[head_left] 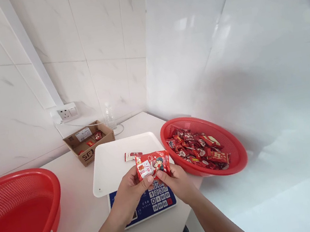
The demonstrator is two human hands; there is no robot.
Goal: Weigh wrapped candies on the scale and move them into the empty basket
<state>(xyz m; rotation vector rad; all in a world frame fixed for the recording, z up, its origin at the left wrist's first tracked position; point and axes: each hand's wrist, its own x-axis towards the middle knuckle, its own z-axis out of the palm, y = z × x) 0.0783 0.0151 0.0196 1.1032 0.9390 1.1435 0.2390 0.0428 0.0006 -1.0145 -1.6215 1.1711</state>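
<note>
Between my two hands is a red snack packet with cartoon figures and hearts printed on its front. My left hand grips its left side, thumb on the front. On the right side my right hand is closed round it in the same way. The packet is held above a digital scale with a blue keypad, partly hidden by my hands. Behind it, a small red and white sachet lies on the scale's white tray.
To the right stands a red plastic basket full of red-wrapped snacks. A larger red basket is at the left. At the back are a cardboard box with a few packets, a clear bottle and a wall socket.
</note>
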